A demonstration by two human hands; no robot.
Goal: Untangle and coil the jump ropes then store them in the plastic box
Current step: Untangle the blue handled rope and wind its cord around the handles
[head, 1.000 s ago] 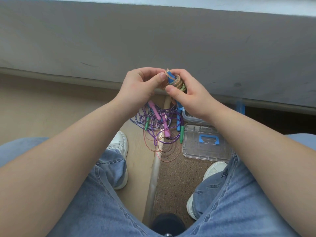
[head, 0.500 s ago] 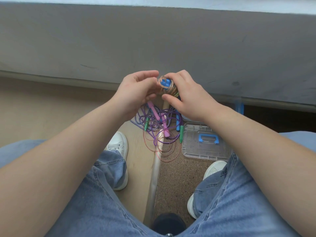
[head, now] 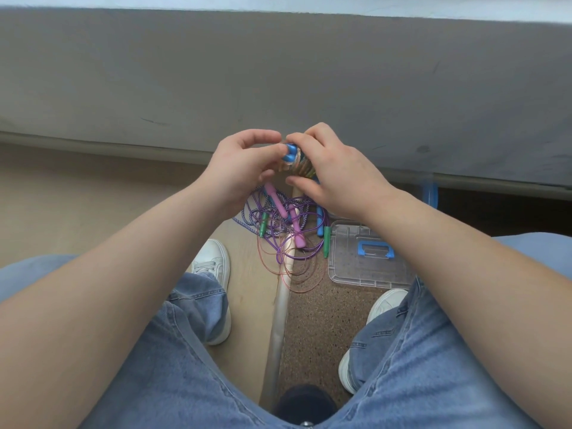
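**Winding one rope tight while the rest wait on the floor**

Nearest the camera, denim-clad knees [head: 173,379] are framing the floor. Beyond them the clear lid with a blue handle [head: 370,261] is lying flat, just beside the tangle of purple and pink ropes [head: 283,222], which is still to be sorted. The plastic box itself is mostly hidden behind the right forearm. Higher up, both hands are working together: the left hand [head: 240,171] is pinching the blue handles [head: 290,151], and the right hand [head: 332,173] is curling round the coiled rope [head: 301,165]. Coiling appears nearly finished; next, the bundle probably needs securing and lowering into the box.
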